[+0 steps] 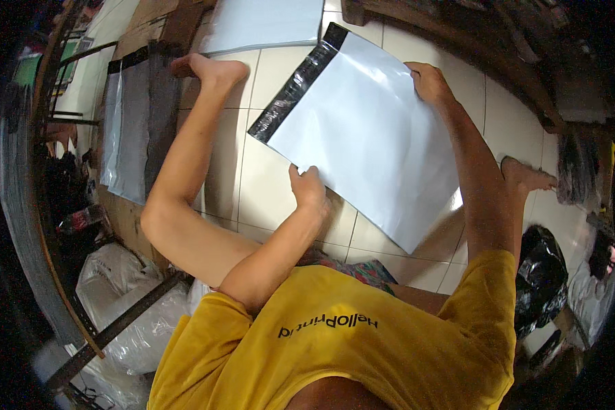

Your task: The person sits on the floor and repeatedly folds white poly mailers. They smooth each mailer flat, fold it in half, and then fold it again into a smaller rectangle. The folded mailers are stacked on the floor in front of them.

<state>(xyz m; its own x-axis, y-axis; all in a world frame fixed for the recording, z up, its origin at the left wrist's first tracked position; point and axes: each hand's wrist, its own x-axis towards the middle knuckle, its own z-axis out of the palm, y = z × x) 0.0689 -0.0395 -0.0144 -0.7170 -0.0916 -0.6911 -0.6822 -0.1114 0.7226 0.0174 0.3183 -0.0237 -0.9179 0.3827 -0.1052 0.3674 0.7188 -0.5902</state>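
Note:
A large pale plastic mailer bag (376, 130) is held up before me, tilted over the tiled floor. A glossy black strip (297, 85) runs along its far left end. My left hand (309, 188) is closed on the near left edge, with its thumb and a fingertip showing at the border. At the far right edge, my right hand (430, 82) grips the same bag, its fingers partly hidden by the sheet. Past the bag's black end, a pale flat bag or stack of bags (263, 26) rests on the floor.
Flat greyish bags with dark ends (130, 123) lie on brown cardboard (119, 229) at the left. Clear plastic bundles (126, 314) sit behind a dark metal bar. A black plastic bag (541, 273) is at the right. Dark wooden furniture (458, 41) borders the far right.

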